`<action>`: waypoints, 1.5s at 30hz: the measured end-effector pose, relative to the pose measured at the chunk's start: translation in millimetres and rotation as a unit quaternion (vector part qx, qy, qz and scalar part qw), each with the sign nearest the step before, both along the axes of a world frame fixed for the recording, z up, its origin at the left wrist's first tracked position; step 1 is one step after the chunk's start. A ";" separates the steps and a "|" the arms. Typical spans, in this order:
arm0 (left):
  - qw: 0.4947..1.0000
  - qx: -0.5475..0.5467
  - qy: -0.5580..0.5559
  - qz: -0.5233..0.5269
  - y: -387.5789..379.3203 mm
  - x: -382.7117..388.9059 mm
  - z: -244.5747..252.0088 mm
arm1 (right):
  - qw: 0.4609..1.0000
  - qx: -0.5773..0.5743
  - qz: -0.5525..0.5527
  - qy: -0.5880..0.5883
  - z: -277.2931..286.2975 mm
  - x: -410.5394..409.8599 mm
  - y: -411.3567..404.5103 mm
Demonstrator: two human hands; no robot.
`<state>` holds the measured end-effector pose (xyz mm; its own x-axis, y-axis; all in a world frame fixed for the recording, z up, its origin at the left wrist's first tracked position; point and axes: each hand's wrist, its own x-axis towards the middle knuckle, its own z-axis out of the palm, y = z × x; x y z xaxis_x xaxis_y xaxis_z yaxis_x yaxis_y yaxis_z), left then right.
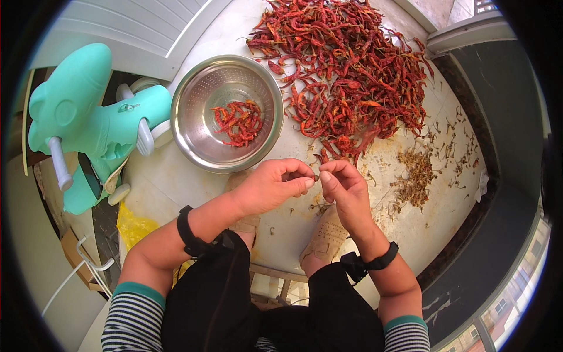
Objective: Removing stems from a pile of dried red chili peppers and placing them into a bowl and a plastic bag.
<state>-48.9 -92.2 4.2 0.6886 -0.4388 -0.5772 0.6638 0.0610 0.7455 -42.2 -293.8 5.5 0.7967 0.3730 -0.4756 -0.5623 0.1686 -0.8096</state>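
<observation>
My left hand and my right hand meet at the fingertips above the floor, near the steel colander. A tiny dark piece shows at my left thumb and fingertips; what it is, and whether my right fingers also grip it, I cannot tell. Dried red chillies lie in a large heap beyond my hands. Several red chillies rest inside the perforated steel colander. To the right of my right hand is a small pile of dry chilli stems.
A turquoise ride-on toy stands left of the colander, with a yellow plastic bag below it. My shoes are on the pale floor under my hands. Loose stems lie scattered near the dark right-hand wall.
</observation>
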 end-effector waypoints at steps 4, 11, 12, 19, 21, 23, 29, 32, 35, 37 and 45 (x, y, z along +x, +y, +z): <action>0.998 -0.037 0.026 0.038 -2.2 -1.5 -2.7 | 0.997 0.026 -0.024 0.069 -7.3 -3.5 1.1; 0.998 -0.042 0.009 -0.047 5.4 -2.5 -7.0 | 0.985 0.063 0.055 0.153 -7.9 5.0 -1.7; 0.998 -0.035 -0.019 -0.052 6.2 -4.3 -9.0 | 0.985 0.064 0.054 0.153 -8.8 7.6 -2.5; 0.995 0.011 -0.079 -0.064 3.7 -4.5 -8.1 | 0.966 0.071 0.081 0.237 -11.7 14.3 -12.9; 0.994 0.021 -0.085 -0.062 6.1 -1.0 -3.3 | 0.973 0.022 0.089 0.210 -18.7 14.4 -23.9; 0.993 0.029 -0.093 -0.060 8.6 1.3 -3.8 | 0.983 -0.001 0.023 0.179 -29.7 16.0 -45.0; 0.951 0.212 -0.221 0.041 36.8 7.6 -22.4 | 0.838 -0.521 0.044 -0.156 -71.1 21.6 -125.7; 0.926 0.285 -0.211 0.128 58.1 9.5 -38.8 | 0.747 -0.630 0.087 -0.192 -70.9 23.5 -154.5; 0.892 0.368 -0.216 0.147 75.5 10.9 -50.9 | 0.662 -0.710 0.104 -0.216 -76.5 20.5 -169.6; 0.829 0.476 -0.267 0.121 80.4 11.3 -52.0 | 0.597 -0.759 0.111 -0.234 -74.6 21.9 -165.6; 0.767 0.500 -0.383 0.124 49.3 10.8 -35.0 | 0.698 -0.565 0.132 -0.420 -71.2 45.3 -71.9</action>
